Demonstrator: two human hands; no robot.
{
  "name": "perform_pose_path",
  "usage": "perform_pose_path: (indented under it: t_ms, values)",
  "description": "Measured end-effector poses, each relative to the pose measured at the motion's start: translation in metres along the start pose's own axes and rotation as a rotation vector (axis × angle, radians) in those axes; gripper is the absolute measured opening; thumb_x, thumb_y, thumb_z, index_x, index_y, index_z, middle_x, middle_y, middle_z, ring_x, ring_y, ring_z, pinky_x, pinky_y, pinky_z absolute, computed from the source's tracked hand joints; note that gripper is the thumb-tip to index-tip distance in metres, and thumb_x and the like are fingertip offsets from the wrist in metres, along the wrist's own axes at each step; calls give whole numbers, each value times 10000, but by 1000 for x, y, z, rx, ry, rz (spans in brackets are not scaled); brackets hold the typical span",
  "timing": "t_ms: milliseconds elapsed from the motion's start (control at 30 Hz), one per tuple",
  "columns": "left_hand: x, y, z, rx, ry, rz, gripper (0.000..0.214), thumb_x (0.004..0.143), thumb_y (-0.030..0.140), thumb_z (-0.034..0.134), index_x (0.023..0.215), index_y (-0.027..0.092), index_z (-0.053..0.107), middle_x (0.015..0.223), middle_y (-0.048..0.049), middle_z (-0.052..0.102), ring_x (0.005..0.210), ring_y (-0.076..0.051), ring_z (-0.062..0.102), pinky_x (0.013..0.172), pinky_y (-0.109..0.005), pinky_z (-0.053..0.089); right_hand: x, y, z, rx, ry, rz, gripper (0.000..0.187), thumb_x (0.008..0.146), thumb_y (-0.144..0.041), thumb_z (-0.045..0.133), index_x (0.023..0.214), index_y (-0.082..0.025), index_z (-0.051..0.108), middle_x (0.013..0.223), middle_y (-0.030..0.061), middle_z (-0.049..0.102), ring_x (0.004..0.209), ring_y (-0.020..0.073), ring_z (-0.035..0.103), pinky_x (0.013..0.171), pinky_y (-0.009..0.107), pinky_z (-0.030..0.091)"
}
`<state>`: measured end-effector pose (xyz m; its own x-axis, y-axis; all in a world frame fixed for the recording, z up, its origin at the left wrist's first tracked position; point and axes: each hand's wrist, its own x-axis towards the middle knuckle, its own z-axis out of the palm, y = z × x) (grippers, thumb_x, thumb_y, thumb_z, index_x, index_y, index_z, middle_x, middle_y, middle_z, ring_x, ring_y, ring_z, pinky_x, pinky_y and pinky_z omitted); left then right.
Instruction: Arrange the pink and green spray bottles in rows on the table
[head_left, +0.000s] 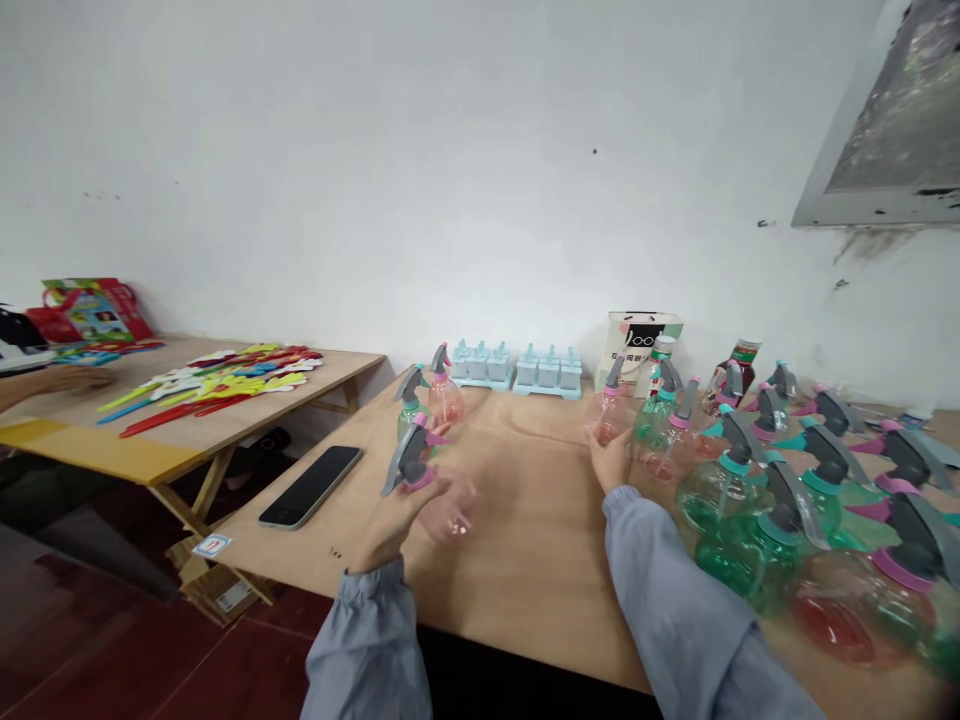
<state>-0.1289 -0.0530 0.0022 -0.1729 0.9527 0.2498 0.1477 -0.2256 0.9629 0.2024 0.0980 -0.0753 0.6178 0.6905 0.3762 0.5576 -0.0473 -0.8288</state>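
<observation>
My left hand is closed round the neck of a pink spray bottle with a grey and pink trigger head, slightly blurred. Just behind it stand a green spray bottle and another pink spray bottle. Farther right, my right hand grips the body of a clear pink spray bottle; its fingers are partly hidden behind the bottle. Beside that hand, several green and pink spray bottles crowd the right side of the table, among them a green one and a pink one.
A black phone lies at the table's left edge. Light blue ice-pop moulds and a paper bag stand near the wall. On another table to the left are colourful plastic hand-shaped pieces and another person's hand.
</observation>
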Motion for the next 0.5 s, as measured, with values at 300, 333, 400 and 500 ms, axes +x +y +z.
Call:
perform_pose_path:
  t_ms: [300,333,400,500]
  values:
    - [-6,22,76,-494,-204,-47,284,555,285,756,790,199,623,788,-16,645,832,-177,620,736,-275,459,-81,15,-37,333,-198,-245,1010,853,-712,529,1581,-124,151,1643,229,262,1540,327,245,1233,557,226]
    - [-7,20,80,-490,-248,-64,302,564,286,763,828,197,645,838,-34,668,891,-195,629,753,-280,461,-88,15,-40,367,-228,-260,989,851,-710,541,1573,-141,176,1636,221,279,1539,320,249,1237,556,220]
    - [-10,15,88,-488,-276,-76,306,579,289,764,854,196,670,889,-53,691,950,-214,631,787,-294,465,-96,15,-45,396,-279,-263,956,842,-713,554,1549,-161,224,1618,212,311,1536,314,259,1239,549,227]
    - [-11,13,98,-479,-155,-55,189,576,262,719,739,191,655,805,-28,665,855,-185,614,785,-291,463,-100,15,-47,429,-297,-252,913,840,-708,554,1511,-171,246,1580,228,352,1501,320,336,1222,547,275]
